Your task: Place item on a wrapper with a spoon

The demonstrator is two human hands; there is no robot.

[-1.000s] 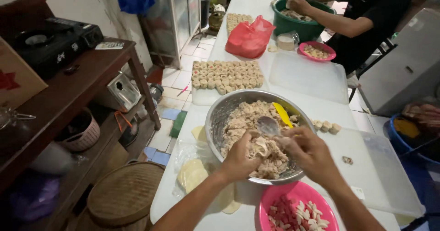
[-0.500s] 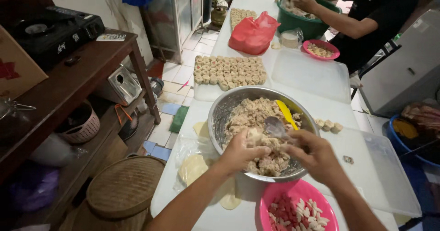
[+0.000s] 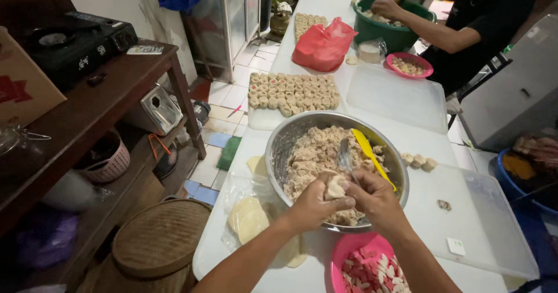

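I hold the dumpling [image 3: 335, 186] pinched between both hands, my left hand [image 3: 314, 203] cupped under it and my right hand [image 3: 374, 194] closing on it from the right, over the near rim of the steel bowl [image 3: 279, 148] of filling

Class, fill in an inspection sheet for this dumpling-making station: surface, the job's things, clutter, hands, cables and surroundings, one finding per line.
Surface: long white table, crowded.
Job's things: left hand and right hand pinch a dumpling over the steel bowl of filling; round wrappers at left; tray of finished dumplings beyond.
Clutter: red bag, pink bowl of red-and-white pieces, yellow scraper.
Hands: both closed on the dumpling.
Cables: nothing seen.
Surroundings: another person at a green bowl; wooden shelf with a black stove.
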